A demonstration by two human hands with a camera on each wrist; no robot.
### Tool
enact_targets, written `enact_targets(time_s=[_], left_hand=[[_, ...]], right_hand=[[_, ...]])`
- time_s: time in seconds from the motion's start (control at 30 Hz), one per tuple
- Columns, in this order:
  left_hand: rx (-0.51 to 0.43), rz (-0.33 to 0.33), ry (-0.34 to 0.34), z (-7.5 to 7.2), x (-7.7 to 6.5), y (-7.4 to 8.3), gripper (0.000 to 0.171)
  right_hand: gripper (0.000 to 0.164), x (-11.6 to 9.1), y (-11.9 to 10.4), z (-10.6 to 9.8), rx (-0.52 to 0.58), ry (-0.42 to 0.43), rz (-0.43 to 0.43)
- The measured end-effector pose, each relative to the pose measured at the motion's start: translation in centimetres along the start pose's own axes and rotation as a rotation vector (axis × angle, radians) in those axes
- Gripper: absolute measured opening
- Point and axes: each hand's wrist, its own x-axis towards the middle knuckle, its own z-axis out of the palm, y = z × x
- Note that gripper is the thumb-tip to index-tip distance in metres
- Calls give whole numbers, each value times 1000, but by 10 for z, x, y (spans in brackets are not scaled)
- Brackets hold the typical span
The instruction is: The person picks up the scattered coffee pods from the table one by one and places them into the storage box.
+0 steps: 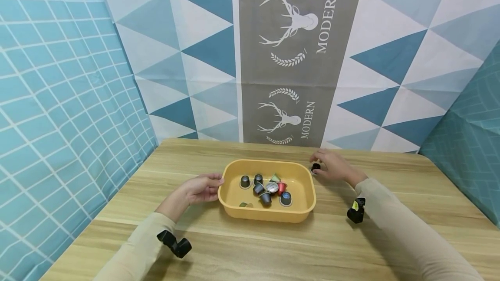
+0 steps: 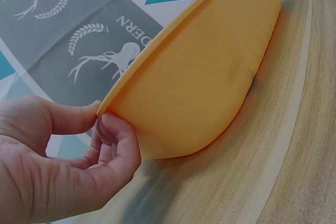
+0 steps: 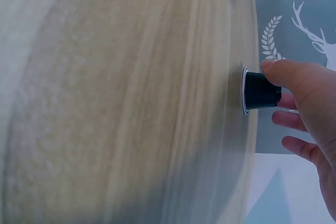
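My left hand (image 1: pixel 204 188) pinches the left rim of a yellow plastic tub (image 1: pixel 258 216) between thumb and curled fingers, plain in the left wrist view. In the tub lie several coffee capsules, among them a red one (image 1: pixel 281 187), a blue-topped one (image 1: pixel 286 198), a green one (image 1: pixel 275 178) and a black one (image 1: pixel 245 181). Just right of the tub, my right hand (image 1: pixel 331 166) has thumb and fingers about a black coffee capsule (image 3: pixel 261 91). Its silver rim faces the tabletop, and the thumb tip lies against its side; the far fingers are partly hidden behind it.
A wood-grain table (image 1: pixel 234 250) carries the tub. Behind stands a cloth backdrop (image 1: pixel 211 55) with triangles and deer prints. Blue checked cloth (image 1: pixel 58 99) hangs at the left, teal cloth (image 1: pixel 468 142) at the right. A black wrist camera (image 1: pixel 174 244) is strapped to the left forearm.
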Motion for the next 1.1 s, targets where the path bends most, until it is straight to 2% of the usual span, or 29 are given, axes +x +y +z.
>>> enact_targets(time_s=[0.17,0.37,0.83,1.1], left_hand=[[15,-11,6,1,0,2,21],[27,-12,6,2,2,4,27],[11,-15,8,0,-1,1,15],[17,-12,-5,0,0,1,16]], right_hand=[[30,-2,0,2,29,-14,22],[28,-3,3,5,40,-20,-3],[18,3,2,5,58,-51,-26],[19,-1,3,6,54,-30,-69]])
